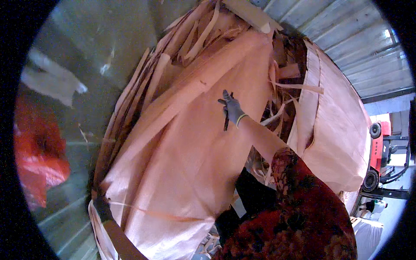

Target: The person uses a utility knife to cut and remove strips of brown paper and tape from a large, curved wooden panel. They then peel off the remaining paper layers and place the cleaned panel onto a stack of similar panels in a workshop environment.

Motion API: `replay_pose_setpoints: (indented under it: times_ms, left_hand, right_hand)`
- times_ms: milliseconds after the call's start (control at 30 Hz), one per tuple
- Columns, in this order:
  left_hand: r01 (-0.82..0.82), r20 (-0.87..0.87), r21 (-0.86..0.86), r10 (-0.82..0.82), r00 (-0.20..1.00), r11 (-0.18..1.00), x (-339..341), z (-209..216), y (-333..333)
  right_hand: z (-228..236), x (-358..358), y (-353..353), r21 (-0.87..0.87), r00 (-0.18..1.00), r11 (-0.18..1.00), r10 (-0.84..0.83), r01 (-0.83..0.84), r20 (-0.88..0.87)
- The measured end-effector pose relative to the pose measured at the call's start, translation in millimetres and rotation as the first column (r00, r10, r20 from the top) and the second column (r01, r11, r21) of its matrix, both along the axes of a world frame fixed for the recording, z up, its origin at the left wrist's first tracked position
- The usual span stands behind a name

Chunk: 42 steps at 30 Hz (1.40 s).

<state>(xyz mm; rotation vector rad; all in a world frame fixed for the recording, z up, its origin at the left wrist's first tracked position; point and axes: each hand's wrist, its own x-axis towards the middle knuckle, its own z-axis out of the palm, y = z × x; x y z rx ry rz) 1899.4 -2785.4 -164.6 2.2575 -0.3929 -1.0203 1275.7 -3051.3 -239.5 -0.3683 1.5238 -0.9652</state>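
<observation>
A large, thin pinkish-tan wood veneer sheet (pixel 190 147) spreads before me, creased and bowed, over a stack of other sheets. My right hand (pixel 232 109), in a grey glove with a yellow-green band at the wrist, reaches out over its upper middle with fingers apart. A narrow dark mark lies just below that hand; whether it is a gap, a shadow or a thing I cannot tell. At the sheet's lower left corner, my left hand (pixel 102 201), dark and partly in shadow, is closed on the edge, where creases gather.
Torn veneer strips (pixel 201 37) hang along the stack's upper left side. Another veneer stack (pixel 336 121) stands at the right. Beyond it are a red forklift (pixel 376 149) and a white sack (pixel 367 234). Red plastic (pixel 41 160) lies at the far left, by ribbed metal sheeting.
</observation>
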Motion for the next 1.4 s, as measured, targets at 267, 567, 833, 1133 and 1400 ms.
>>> replay_pose_setpoints:
  times_ms: [267, 567, 833, 1133, 1400]
  left_hand:
    - [-0.108, 0.078, -0.329, 0.141, 0.987, 0.938, 16, -18, 61]
    - [-0.450, -0.101, -0.314, 0.442, 0.891, 0.836, -25, 16, 61]
    - [-0.641, -0.289, -0.346, 0.572, 0.767, 0.685, -109, 63, -22]
    - [-0.355, -0.227, -0.308, 0.294, 0.928, 0.882, -42, 16, 14]
    - [-0.374, -0.880, -0.379, -0.205, 0.428, 0.846, 38, 20, 100]
  right_hand:
    - [-43, -34, -141, -0.081, 0.970, 0.972, -0.207, 0.219, 0.131]
    - [-31, -32, -226, -0.207, 0.991, 0.975, -0.100, 0.080, -0.086]
    - [-16, -28, -281, -0.191, 0.996, 0.982, -0.020, 0.004, -0.081]
    - [-86, -82, -285, -0.224, 0.760, 0.959, -0.013, -0.175, -0.649]
    - [5, -69, -271, 0.004, -0.045, 0.730, -0.037, -0.683, -0.998]
